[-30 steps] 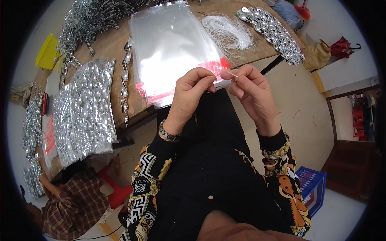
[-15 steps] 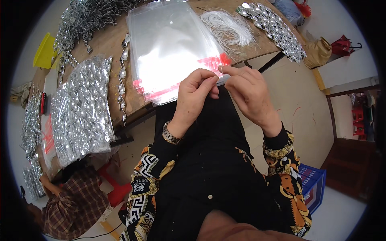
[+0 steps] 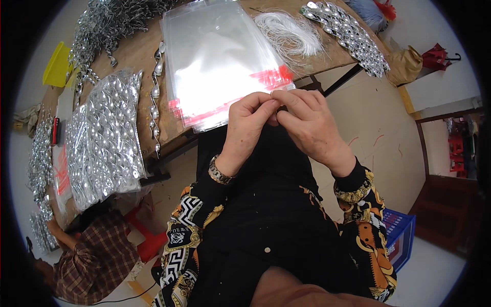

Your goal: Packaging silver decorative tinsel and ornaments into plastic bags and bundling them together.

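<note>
I'm holding left hand [image 3: 249, 123], grip pressed together, against right hand [image 3: 314, 128], whose grip I cannot tell, seemingly for steadiness, bags [image 3: 217, 61] lying handy on the far side.

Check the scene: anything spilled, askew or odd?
Yes. Thin red strips lie scattered on the floor at the right, looking like dropped scraps. The stack of clear bags looks slightly askew too, its red-marked near edges fanned out unevenly.
</note>
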{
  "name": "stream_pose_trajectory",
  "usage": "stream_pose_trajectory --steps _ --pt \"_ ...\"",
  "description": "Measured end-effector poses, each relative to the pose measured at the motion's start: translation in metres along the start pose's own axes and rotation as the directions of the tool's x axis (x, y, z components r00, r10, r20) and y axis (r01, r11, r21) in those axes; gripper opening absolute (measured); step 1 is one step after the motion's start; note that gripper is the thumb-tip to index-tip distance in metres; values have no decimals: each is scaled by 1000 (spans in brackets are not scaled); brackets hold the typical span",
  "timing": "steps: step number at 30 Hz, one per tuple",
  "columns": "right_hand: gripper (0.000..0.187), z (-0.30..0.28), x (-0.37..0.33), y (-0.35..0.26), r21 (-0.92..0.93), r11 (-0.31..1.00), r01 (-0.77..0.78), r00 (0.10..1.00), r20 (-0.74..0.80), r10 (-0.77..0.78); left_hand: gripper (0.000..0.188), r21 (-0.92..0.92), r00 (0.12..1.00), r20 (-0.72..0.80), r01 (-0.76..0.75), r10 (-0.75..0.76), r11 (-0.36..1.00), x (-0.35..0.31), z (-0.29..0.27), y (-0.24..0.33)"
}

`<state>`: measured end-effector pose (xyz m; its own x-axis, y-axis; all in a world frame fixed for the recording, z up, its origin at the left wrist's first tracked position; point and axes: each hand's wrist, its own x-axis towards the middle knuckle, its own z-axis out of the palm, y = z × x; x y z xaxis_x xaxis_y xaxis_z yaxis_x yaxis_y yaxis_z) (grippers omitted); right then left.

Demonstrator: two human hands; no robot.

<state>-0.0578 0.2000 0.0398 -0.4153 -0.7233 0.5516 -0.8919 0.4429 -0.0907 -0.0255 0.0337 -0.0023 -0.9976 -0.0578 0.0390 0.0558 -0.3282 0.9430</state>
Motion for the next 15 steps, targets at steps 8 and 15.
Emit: stream_pose_trajectory --steps 8,15 --pt "18 8 -8 1 208 975 -74 993 -79 92 15 -21 998 67 17 -16 1000 3 -5 3" --pt "7 14 -13 5 540 785 -304 912 -74 405 16 -34 997 77 32 -30 999 3 -9 3"
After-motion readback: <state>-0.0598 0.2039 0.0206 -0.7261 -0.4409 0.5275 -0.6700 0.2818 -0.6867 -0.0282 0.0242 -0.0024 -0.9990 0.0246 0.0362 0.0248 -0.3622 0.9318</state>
